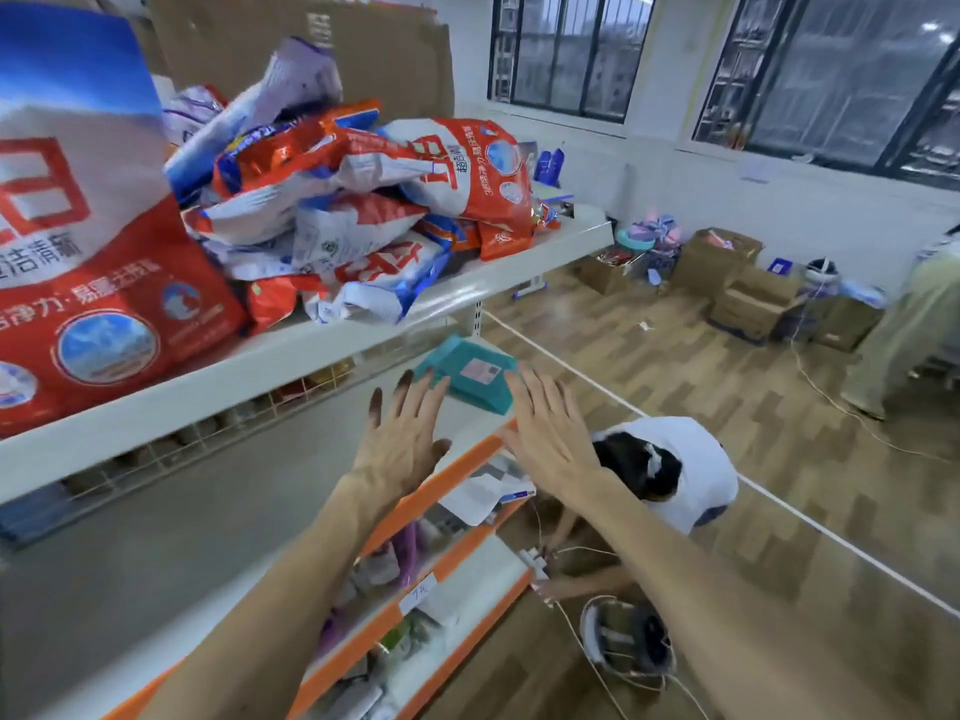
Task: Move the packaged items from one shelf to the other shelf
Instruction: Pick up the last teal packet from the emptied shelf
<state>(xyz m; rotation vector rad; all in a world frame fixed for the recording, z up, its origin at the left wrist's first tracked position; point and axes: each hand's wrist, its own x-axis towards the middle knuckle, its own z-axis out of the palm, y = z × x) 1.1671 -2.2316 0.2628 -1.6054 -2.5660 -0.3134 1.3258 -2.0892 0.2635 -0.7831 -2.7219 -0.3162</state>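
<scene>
Two hands reach forward over the grey shelf (156, 537), the one below the top shelf (322, 350). Both are wide open, fingers straight and spread, holding nothing. The left hand (400, 444) and the right hand (548, 439) frame a teal packet (470, 374) at the far end of that grey shelf. The fingertips of each hand reach its near corners, but I cannot tell whether they touch it, nor whether the packet lies flat on the shelf or sits a little above it.

A heap of red and white bags (363, 200) crowds the top shelf, some hanging over its front edge. Below and to the right a person (670, 470) crouches on the floor (727, 397) beside the lower shelves.

The step in hand looks to be the handling of this one teal packet, either setting it in place or taking it up; the picture does not settle which. If it is a pickup, the next move calls for both hands to close on its sides. The packet lies near the shelf's end, so a nudge could send it down toward the crouching person.
</scene>
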